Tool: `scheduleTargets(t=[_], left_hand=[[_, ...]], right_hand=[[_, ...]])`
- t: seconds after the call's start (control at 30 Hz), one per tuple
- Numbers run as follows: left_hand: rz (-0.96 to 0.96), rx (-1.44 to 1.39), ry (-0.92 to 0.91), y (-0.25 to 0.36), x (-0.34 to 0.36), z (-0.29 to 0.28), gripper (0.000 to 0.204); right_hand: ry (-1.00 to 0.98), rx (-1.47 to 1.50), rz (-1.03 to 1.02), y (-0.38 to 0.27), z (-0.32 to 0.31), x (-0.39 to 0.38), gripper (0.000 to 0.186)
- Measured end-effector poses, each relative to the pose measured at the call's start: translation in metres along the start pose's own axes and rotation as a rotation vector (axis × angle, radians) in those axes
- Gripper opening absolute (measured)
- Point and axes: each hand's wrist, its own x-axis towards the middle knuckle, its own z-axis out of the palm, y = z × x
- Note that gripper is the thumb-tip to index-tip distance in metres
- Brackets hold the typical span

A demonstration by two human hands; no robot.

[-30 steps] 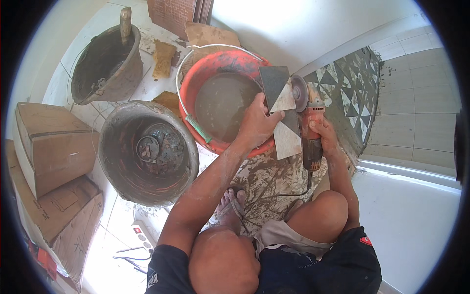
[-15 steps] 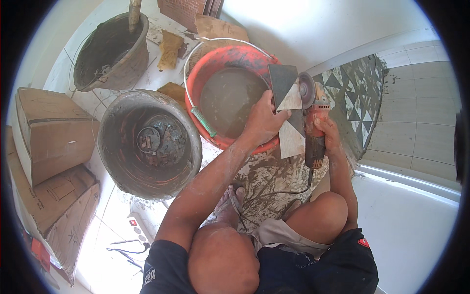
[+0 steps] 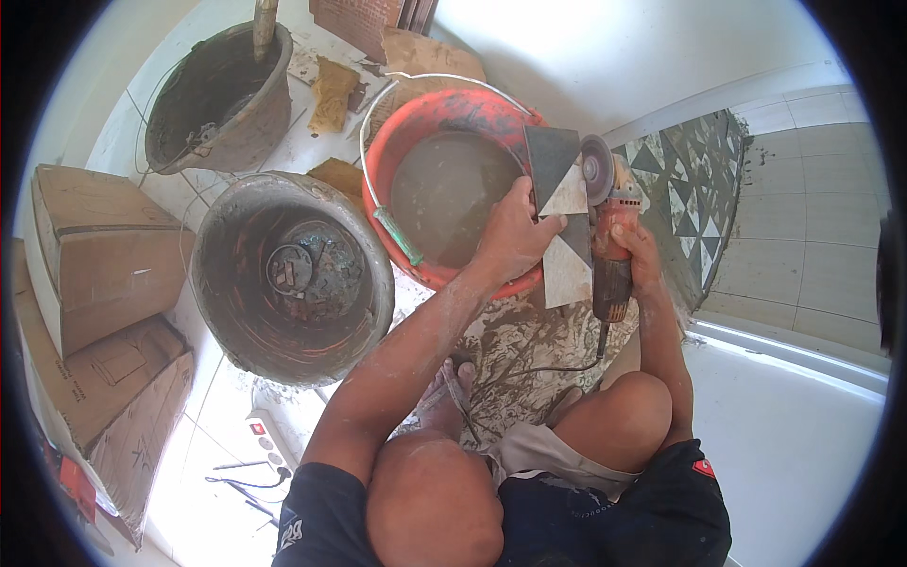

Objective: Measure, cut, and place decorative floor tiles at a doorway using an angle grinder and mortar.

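- Tile (image 3: 567, 197): dark and pale triangles, at the right of the red bucket (image 3: 416, 118)
- Grinder (image 3: 609, 255): red and black, disc (image 3: 597, 170) just beside the tile
- Left hand (image 3: 510, 236): half-open, gripping the tile
- Right hand (image 3: 642, 257): curled round the grinder

The fingers of the left hand (image 3: 515, 241) pass out of sight behind the patterned tile (image 3: 553, 151), which also covers part of the red bucket's rim (image 3: 389, 156). Most of the right hand's (image 3: 644, 260) fingers are hidden by the angle grinder (image 3: 612, 279); whether its disc (image 3: 597, 170) touches the tile cannot be told. The lumps inside the grey bucket (image 3: 222, 293) are too murky to make out. The top edge cuts off the wooden handle (image 3: 265, 28) and the brown stack (image 3: 364, 21); a dark object (image 3: 888, 279) is cropped at the right rim.
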Motion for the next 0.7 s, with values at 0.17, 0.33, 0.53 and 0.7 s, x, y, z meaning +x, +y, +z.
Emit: scheduleTargets(t=[0.17, 0.33, 0.53, 0.7], left_hand=[[-0.015, -0.033, 0.014, 0.002, 0.000, 0.001, 0.040], [0.004, -0.090, 0.027, -0.005, 0.001, 0.001, 0.040], [-0.018, 0.031, -0.044, 0.001, 0.002, 0.000, 0.044], [-0.002, -0.044, 0.035, -0.006, 0.001, 0.003, 0.041]], right_hand=[[0.009, 0.001, -0.012, 0.000, 0.000, 0.003, 0.039], [-0.005, 0.024, 0.009, 0.002, -0.003, 0.008, 0.037], [0.009, -0.017, -0.025, -0.001, -0.002, 0.010, 0.041], [0.015, 0.002, -0.010, -0.006, 0.003, 0.009, 0.038]])
